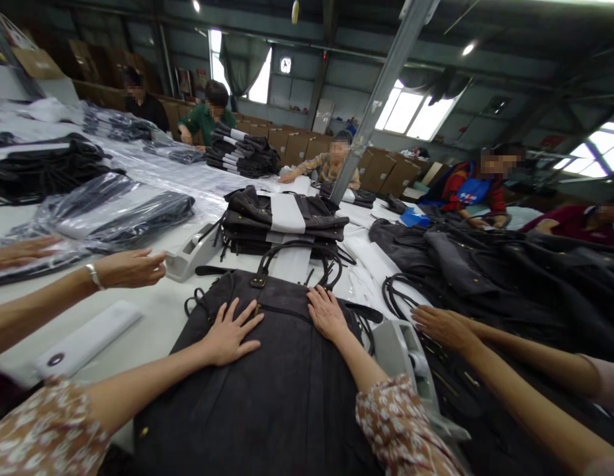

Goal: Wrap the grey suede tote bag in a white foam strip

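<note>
A large black handbag (267, 396) lies flat right in front of me, its top edge and looped handles pointing away. My left hand (230, 334) rests on its upper left part with fingers spread wide. On the upper right, near the handle, my right hand (327, 314) is laid flat, fingers stretched out. Neither hand grips anything. Just beyond the bag is a stack of folded black bags (242, 221) with a white paper band (287, 213) around it.
A co-worker's hand (131, 268) with a bracelet reaches in at left, near a tape dispenser (188, 258). Another co-worker's hand (443, 325) is at right, beside a second dispenser (401, 344) and a heap of black bags (485, 277). Plastic-wrapped bags (108, 211) lie left; a metal post (376, 99) rises behind.
</note>
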Tool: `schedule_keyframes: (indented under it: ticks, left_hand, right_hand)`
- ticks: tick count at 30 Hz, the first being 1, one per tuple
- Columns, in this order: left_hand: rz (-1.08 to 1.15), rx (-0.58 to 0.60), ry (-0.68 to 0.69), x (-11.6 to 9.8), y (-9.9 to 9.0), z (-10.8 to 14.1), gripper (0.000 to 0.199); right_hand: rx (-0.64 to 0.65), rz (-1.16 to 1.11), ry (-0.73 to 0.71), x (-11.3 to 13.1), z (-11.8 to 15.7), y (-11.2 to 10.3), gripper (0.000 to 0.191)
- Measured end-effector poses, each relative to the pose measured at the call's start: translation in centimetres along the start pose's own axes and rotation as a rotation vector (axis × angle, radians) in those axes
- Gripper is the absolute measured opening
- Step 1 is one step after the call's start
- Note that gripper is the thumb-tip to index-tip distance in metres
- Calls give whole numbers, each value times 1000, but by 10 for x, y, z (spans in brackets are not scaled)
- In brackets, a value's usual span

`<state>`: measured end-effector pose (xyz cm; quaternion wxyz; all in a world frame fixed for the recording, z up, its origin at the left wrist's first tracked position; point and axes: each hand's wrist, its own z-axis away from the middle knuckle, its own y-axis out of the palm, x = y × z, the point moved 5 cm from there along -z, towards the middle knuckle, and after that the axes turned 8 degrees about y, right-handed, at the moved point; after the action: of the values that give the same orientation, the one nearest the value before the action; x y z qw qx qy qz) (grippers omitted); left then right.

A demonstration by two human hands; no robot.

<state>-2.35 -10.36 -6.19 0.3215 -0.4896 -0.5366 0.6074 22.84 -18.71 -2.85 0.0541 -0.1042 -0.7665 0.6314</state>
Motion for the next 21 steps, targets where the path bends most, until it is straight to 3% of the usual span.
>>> schedule_keyframes:
  ticks: [3, 5, 8, 11, 13, 15, 18, 21]
  left_hand:
    - [27, 47, -7, 0, -9, -2, 64]
    - [69, 52, 6, 0, -19, 7, 62]
    - [126, -106, -33, 10, -44, 43, 60]
    - [260, -296, -213, 29, -65, 105, 62]
    - [529, -294, -478, 40, -61, 151, 66]
    - [803, -251, -652, 36, -52, 185, 69]
    - [902, -267, -717, 23, -42, 206, 72]
    - [845, -291, -708, 21, -33, 205, 73]
  right_hand:
    - [53, 54, 44, 14, 3, -19, 41]
    - [61, 40, 104, 21, 26, -42, 45]
    - [4, -104, 268, 18, 98, -81, 51]
    - [-96, -356, 511, 5, 198, -102, 53]
    - [-80, -515, 757, -4, 258, -92, 60]
    - [-18, -708, 932, -3, 297, -71, 63]
    - [-38, -855, 1022, 11, 310, -52, 63]
    - [-142, -782, 994, 26, 296, -59, 66]
